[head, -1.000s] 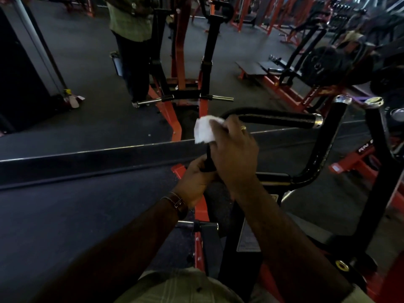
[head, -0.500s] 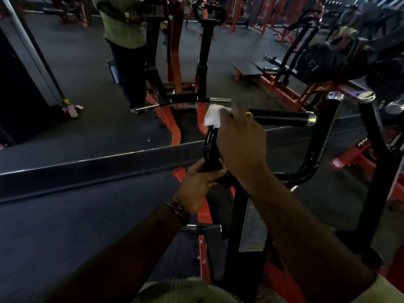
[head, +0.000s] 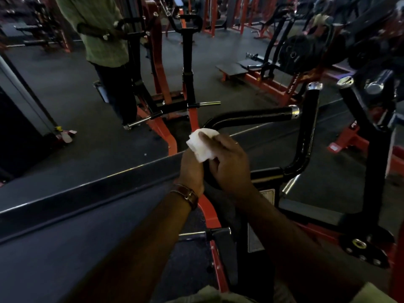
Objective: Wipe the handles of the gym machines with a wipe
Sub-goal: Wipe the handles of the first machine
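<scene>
My right hand (head: 229,165) presses the white wipe (head: 202,144) against the bend of the black handle (head: 251,115), fingers curled round both; my left hand (head: 192,171) grips the handle just below.

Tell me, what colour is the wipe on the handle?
White. The wipe shows best in the head view, against the black handle.

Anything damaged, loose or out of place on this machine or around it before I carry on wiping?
Nothing stands out. The right hand holds the white wipe against the black handle at its bend; the left hand grips the bar just below. Handle end caps look intact.
</scene>
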Available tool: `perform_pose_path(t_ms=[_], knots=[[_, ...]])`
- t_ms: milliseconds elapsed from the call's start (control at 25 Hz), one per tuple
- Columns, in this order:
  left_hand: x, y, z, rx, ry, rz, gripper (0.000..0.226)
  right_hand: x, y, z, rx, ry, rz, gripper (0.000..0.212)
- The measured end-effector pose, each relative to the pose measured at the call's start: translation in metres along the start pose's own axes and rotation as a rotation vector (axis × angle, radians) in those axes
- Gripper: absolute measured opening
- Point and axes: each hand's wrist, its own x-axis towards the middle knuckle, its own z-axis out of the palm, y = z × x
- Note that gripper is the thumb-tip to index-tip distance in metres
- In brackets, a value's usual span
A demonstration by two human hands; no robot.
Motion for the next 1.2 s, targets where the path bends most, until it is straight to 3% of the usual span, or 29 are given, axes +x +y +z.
perform_pose_path(t_ms=[80, 160, 240, 400, 520, 600, 720, 840, 960, 1040, 1200], knots=[[0.003, -0.004, 0.008, 0.0, 0.102, -0.056, 0.049, 0.005, 0.004, -0.003, 0.142, 0.222, 0.25, 0.037], [0.008, -0.01, 0.011, 0.045, 0.177, -0.051, 0.058, 0.021, 0.005, -0.002, 0.442, 0.495, 0.708, 0.018], [0.011, -0.014, 0.01, 0.042, 0.191, -0.019, 0.059, 0.028, -0.006, 0.003, 0.713, 0.536, 0.962, 0.012], [0.013, -0.015, 0.007, 0.072, 0.213, 0.0, 0.058, 0.018, -0.017, 0.0, 0.64, 0.258, 0.773, 0.01], [0.008, -0.016, 0.01, 0.083, 0.204, 0.027, 0.056, 0.035, -0.014, -0.003, 0.709, 0.435, 0.897, 0.017], [0.007, -0.015, 0.009, 0.096, 0.205, 0.034, 0.055, 0.036, -0.023, 0.005, 0.671, 0.428, 0.884, 0.019], [0.01, -0.014, 0.005, 0.14, 0.165, 0.05, 0.053, 0.017, -0.03, 0.011, 0.496, 0.244, 0.65, 0.019], [0.006, -0.013, 0.01, 0.124, 0.174, 0.078, 0.049, 0.025, -0.009, -0.004, 0.214, 0.205, 0.31, 0.018], [0.005, -0.017, 0.011, 0.094, 0.123, 0.141, 0.056, 0.044, 0.001, -0.013, -0.046, 0.234, 0.299, 0.041], [0.005, -0.019, 0.009, 0.109, 0.109, 0.221, 0.049, 0.049, -0.002, -0.013, -0.127, 0.22, 0.308, 0.041], [0.01, -0.023, 0.003, 0.174, 0.139, 0.325, 0.039, 0.042, -0.009, -0.003, -0.198, -0.024, -0.021, 0.039]])
